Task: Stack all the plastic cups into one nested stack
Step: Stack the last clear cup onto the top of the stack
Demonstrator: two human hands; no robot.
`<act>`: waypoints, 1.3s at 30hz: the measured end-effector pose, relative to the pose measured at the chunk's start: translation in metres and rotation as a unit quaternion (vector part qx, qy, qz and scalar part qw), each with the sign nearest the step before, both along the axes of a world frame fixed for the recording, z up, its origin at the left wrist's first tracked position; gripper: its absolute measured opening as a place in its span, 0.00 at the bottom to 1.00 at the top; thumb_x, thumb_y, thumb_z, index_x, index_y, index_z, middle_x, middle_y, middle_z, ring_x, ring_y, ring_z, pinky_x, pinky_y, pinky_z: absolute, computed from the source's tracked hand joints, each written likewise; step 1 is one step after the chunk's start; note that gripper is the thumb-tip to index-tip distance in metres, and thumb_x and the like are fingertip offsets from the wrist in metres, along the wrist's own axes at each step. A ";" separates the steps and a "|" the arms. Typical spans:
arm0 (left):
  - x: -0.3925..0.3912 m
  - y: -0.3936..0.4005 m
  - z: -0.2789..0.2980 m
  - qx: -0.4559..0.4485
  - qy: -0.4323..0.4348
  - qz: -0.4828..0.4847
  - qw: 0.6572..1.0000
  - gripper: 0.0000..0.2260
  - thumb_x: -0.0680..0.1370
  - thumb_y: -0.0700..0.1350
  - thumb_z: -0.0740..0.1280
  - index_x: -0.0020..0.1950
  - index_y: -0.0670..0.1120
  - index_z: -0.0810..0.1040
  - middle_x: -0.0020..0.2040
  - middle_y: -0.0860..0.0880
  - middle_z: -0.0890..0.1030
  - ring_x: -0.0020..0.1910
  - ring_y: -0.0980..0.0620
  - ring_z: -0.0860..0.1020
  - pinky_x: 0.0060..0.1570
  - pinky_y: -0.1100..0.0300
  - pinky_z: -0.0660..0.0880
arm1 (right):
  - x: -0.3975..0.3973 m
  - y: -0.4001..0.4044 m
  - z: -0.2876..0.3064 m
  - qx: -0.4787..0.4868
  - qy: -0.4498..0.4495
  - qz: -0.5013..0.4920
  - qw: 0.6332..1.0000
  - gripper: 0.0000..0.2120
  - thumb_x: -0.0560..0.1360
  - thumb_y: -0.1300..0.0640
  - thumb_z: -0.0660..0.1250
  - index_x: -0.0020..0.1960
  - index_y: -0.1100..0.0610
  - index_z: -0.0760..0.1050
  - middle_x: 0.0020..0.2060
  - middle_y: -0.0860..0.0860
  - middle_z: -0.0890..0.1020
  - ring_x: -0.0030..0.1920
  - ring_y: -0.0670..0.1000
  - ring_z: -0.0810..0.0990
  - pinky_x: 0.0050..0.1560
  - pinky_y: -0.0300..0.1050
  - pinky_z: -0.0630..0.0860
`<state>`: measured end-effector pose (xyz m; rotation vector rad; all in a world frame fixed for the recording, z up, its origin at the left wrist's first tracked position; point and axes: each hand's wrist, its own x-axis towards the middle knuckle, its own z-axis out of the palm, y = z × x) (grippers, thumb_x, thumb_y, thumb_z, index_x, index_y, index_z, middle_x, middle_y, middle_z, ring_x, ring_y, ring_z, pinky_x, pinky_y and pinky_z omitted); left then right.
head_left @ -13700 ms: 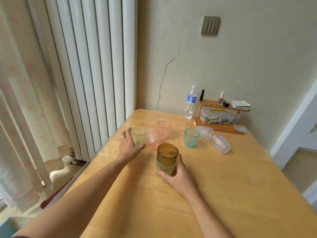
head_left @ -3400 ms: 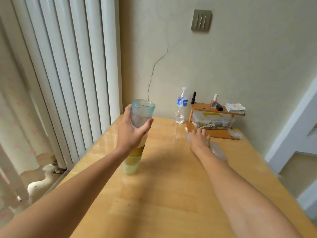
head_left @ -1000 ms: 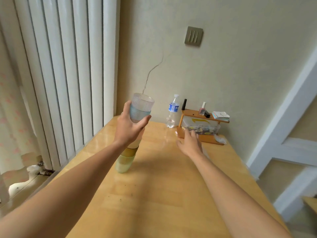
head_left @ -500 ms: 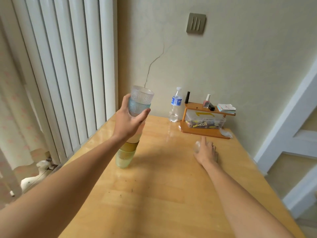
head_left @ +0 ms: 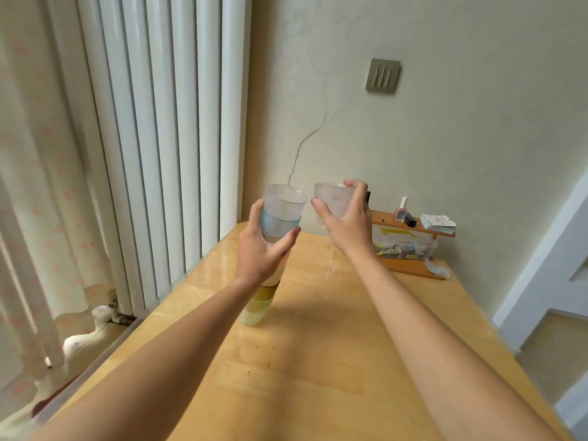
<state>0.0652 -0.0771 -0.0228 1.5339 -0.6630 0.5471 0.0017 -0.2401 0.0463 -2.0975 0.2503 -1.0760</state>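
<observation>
Nearest the camera, 2 bare forearms reach out over a wooden table. Its near half is bare but for a few dark crumbs. The table's left edge runs along white vertical panels, and its right edge drops off toward a white door frame.

Past the middle, toward the left edge, stands the nested stack of cups. Its long axis is close to vertical, leaning slightly to the right at the top, with the mouths facing up. A pale green cup sits at the base on the table, an amber band shows above it, then a blue cup, and a clear dimpled cup is on top, its rim open and nothing visible inside. The left hand is wrapped around the upper part of the stack, fingers curled behind and thumb pressed across the front.

Just right of the stack's top, apart from it, the right hand grips 1 frosted clear cup in the air, fingers over its far rim and thumb on the near side. The cup is tilted and its mouth cannot be made out.

Against the far wall sits a small wooden shelf carrying a nail polish bottle and a pile of cards, with a clear plastic box of small colourful items underneath.
</observation>
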 end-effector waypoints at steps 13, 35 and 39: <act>0.001 0.019 -0.006 -0.057 0.029 0.001 0.998 0.34 0.74 0.62 0.75 0.77 0.52 0.71 0.65 0.51 0.84 0.62 0.49 0.84 0.62 0.54 0.82 | 0.018 0.070 0.047 0.007 -0.066 0.073 0.995 0.38 0.70 0.33 0.74 0.70 0.48 0.64 0.64 0.51 0.80 0.62 0.57 0.80 0.61 0.56 0.78; 0.000 0.031 -0.004 -0.084 0.072 -0.045 0.993 0.32 0.77 0.43 0.79 0.78 0.54 0.70 0.60 0.52 0.86 0.57 0.53 0.87 0.57 0.58 0.85 | 0.025 0.110 0.033 -0.101 0.009 0.106 0.989 0.35 0.73 0.40 0.75 0.72 0.54 0.66 0.66 0.51 0.77 0.65 0.54 0.76 0.58 0.43 0.71; 0.003 0.032 -0.006 -0.069 0.077 -0.042 0.994 0.33 0.77 0.43 0.79 0.79 0.54 0.70 0.61 0.52 0.87 0.57 0.55 0.88 0.58 0.57 0.85 | 0.024 0.108 0.026 -0.084 0.017 0.133 0.987 0.32 0.75 0.40 0.74 0.71 0.52 0.65 0.64 0.50 0.78 0.61 0.54 0.78 0.56 0.45 0.73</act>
